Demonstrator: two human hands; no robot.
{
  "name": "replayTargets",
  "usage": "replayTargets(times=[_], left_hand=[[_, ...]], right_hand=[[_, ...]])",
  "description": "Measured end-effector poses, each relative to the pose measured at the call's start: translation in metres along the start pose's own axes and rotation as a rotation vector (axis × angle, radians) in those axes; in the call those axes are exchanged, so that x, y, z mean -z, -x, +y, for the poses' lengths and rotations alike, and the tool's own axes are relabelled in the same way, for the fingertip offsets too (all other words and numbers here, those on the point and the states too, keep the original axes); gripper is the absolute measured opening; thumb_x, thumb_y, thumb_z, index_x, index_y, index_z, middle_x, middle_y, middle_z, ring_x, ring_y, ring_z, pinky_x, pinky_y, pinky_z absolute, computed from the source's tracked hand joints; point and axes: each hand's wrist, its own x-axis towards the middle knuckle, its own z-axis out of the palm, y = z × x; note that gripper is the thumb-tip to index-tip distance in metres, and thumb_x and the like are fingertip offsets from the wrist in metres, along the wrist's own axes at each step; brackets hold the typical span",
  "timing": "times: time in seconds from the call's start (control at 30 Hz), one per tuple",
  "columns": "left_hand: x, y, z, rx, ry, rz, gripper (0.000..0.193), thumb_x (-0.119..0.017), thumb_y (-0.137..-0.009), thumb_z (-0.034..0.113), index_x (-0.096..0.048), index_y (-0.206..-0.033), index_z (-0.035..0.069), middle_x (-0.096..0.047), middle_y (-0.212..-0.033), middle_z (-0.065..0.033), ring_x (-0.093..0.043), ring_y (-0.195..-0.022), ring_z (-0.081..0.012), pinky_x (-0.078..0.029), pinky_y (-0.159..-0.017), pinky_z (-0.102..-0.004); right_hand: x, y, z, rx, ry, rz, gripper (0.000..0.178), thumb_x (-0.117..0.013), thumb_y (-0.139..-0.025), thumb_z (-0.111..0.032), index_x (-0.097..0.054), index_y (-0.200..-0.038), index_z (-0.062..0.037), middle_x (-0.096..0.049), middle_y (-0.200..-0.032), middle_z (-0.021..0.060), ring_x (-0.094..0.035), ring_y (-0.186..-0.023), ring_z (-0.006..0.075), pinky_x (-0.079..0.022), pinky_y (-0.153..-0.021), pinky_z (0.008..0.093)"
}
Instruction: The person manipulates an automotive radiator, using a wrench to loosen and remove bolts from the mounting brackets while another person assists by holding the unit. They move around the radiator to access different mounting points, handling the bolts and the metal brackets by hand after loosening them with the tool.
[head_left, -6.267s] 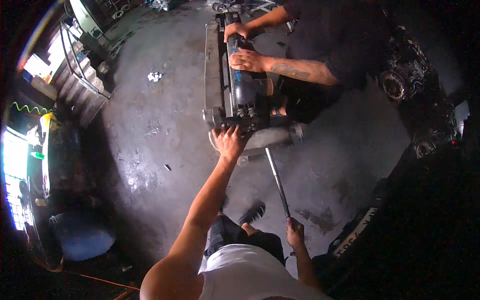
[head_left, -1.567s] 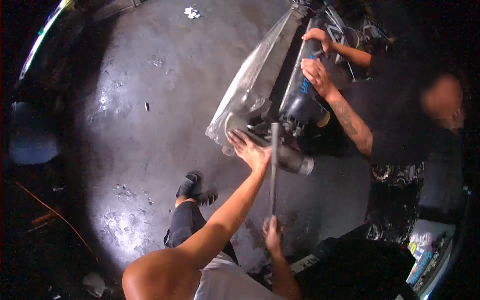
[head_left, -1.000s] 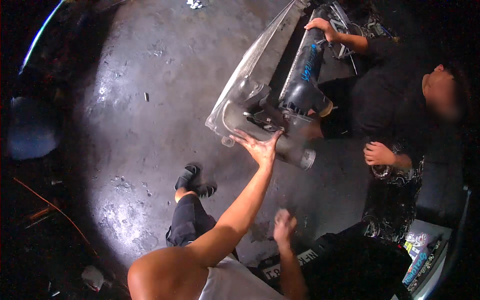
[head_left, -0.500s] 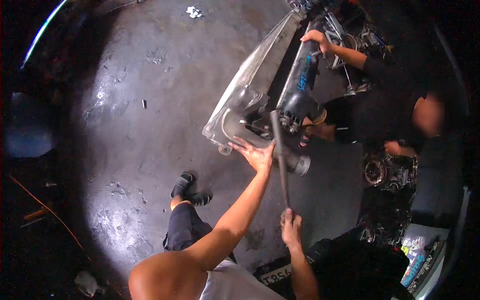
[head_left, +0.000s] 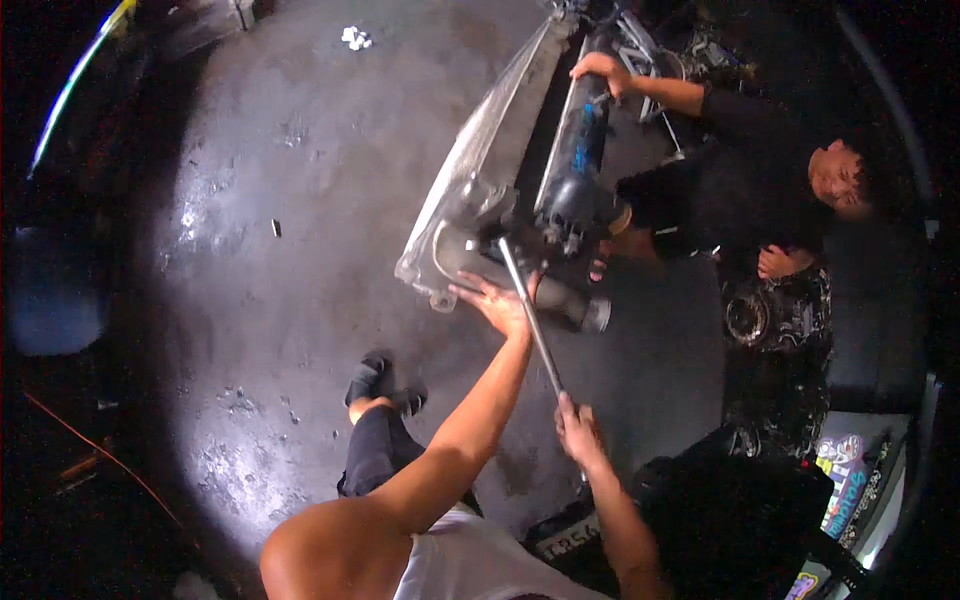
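My left hand point(head_left: 500, 306), fingers spread, presses flat on the thick grey pipe end of a large metal assembly point(head_left: 470, 180) that looks like a vehicle cooler with a long pale tank. My right hand point(head_left: 580, 430) is closed round the near end of a long metal bar point(head_left: 535, 325). The bar slants up and left across the pipe, its far end close to the joint between the pale tank and the dark parts. What that end touches is hard to make out.
A co-worker point(head_left: 750, 150) in dark clothes crouches at the right, one hand point(head_left: 603, 70) on a black cylindrical tank point(head_left: 578, 140) beside the assembly. Greasy engine parts point(head_left: 770, 315) sit below them. My sandalled foot point(head_left: 370, 372) stands on the grey floor point(head_left: 300, 180).
The bar's far end has swung left and down toward the assembly, and my right hand has risen slightly. My left hand stays on the pipe. The whole view has shifted a little.
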Motion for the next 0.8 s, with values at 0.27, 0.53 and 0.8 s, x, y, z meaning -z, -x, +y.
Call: replayTargets(times=[0.27,0.53,0.8], left_hand=[[0.047,-0.021,0.006,0.007,-0.149,-0.358,0.129,-0.081,-0.055,0.055,-0.005,-0.145,0.002,-0.009,-0.141,-0.0376,-0.018,-0.133,-0.0463,-0.023,-0.108,-0.0482],[0.113,-0.124,0.220,-1.579,-0.208,-0.857,0.065,-0.068,-0.067,0.036,-0.050,-0.122,0.006,-0.050,-0.113,-0.0175,-0.046,-0.105,-0.0350,-0.034,-0.092,-0.0468],[-0.112,-0.141,0.330,-2.243,-0.406,-1.615,0.063,-0.061,-0.074,0.061,-0.061,-0.114,0.012,-0.052,-0.120,-0.0166,-0.045,-0.117,-0.0353,-0.035,-0.098,-0.0478]], right_hand=[[-0.020,0.023,0.050,0.231,-0.432,0.300,0.042,-0.047,-0.094,-0.043,-0.042,-0.069,-0.0095,-0.040,-0.060,-0.0035,-0.036,-0.049,0.0067,-0.027,-0.044,0.0236],[-0.079,-0.012,0.018,0.179,-0.543,0.615,0.042,-0.046,-0.094,-0.038,-0.045,-0.066,-0.0062,-0.041,-0.056,0.0003,-0.041,-0.049,0.0114,-0.030,-0.044,0.0294],[-0.151,-0.073,-0.062,0.034,-0.935,1.013,0.033,-0.057,-0.091,-0.031,-0.051,-0.069,-0.0069,-0.047,-0.056,-0.0043,-0.040,-0.051,0.0059,-0.031,-0.045,0.0277]])
